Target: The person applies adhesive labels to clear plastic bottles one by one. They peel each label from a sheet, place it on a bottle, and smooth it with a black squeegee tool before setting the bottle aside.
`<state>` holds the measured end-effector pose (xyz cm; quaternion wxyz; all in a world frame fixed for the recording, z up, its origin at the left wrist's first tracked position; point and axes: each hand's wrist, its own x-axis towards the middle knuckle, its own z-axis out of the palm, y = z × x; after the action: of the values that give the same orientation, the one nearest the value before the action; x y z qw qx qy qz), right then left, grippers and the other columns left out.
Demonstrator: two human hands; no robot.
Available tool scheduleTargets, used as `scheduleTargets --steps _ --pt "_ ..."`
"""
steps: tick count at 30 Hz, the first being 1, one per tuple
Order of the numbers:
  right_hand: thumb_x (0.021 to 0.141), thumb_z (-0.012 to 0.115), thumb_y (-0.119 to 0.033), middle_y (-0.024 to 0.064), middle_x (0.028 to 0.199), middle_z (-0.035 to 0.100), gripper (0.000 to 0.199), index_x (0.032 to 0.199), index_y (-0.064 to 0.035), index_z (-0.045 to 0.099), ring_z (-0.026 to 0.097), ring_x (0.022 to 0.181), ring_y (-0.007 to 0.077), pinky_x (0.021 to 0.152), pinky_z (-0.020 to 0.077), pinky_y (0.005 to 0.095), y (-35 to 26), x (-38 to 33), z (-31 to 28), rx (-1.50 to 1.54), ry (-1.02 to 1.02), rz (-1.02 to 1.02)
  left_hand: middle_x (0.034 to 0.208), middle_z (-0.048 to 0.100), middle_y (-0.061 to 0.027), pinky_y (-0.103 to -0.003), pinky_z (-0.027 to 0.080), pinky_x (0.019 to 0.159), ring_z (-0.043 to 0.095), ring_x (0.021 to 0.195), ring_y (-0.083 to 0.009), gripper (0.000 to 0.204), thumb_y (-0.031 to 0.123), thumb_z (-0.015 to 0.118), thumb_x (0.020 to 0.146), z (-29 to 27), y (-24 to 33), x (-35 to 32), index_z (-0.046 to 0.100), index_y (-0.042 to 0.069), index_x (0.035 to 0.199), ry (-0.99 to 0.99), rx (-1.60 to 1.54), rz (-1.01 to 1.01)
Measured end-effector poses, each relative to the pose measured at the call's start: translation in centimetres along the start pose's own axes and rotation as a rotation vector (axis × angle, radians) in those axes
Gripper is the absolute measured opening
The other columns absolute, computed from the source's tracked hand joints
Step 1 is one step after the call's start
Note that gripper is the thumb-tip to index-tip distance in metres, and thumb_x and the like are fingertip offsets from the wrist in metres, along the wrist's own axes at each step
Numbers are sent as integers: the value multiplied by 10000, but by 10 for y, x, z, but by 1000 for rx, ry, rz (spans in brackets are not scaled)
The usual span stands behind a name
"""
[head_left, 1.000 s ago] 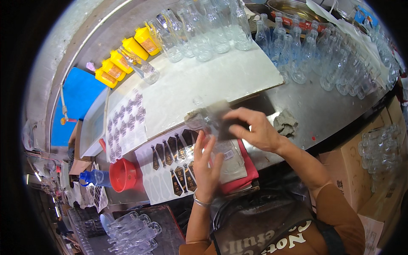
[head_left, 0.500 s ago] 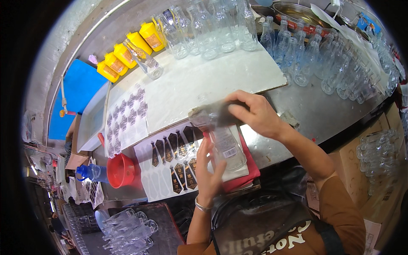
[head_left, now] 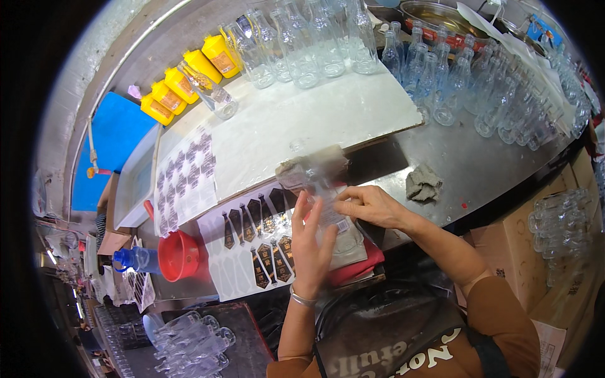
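Note:
A clear glass bottle [head_left: 330, 214] with a printed label lies in front of me, its neck blurred and pointing away toward a folded grey cloth [head_left: 334, 157]. My right hand [head_left: 372, 206] has its bent fingers on the bottle's right side. On the other side, my left hand [head_left: 312, 236] stands upright with its fingers apart, close against the bottle; contact is hard to make out. Under the bottle are folded pale cloths [head_left: 353, 253] and a red cloth [head_left: 362, 268]. Left of them lies a sheet of black and gold decals [head_left: 265, 214]. A dark flat piece [head_left: 381, 159] lies beyond my right hand.
Clear bottles [head_left: 305, 69] stand on the white board [head_left: 283, 120], more [head_left: 454, 88] on the metal bench. A single bottle [head_left: 217, 101] stands near yellow containers [head_left: 183, 85]. A red bucket [head_left: 178, 257] is at left, a crumpled grey rag [head_left: 423, 184] at right.
My right hand has let go of the dark flat piece and come down and nearer to the bottle. The grey rag now shows fully. My left hand stays beside the bottle.

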<state>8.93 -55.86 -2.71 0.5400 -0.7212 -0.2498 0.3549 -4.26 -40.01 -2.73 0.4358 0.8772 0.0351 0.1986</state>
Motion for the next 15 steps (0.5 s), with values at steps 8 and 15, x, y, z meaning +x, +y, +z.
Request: scheduleTargets --steps 8,15 --pt "919 672 -452 165 1006 731 506 1132 6 696 681 956 221 865 520 339 3 -2 -1 32 -6 -32 1568 380 -200 -438 309 1176 377 1446 -338 564 103 693 902 1 -2 0 538 59 1442 -3 -5 14" --pt "928 663 -444 149 1008 731 489 1128 0 700 677 960 215 865 516 339 5 0 0 27 -9 -27 1568 379 -201 -441 311 1174 370 1450 -342 558 104 691 904 3 -4 -1 541 57 1439 13 -16 22"
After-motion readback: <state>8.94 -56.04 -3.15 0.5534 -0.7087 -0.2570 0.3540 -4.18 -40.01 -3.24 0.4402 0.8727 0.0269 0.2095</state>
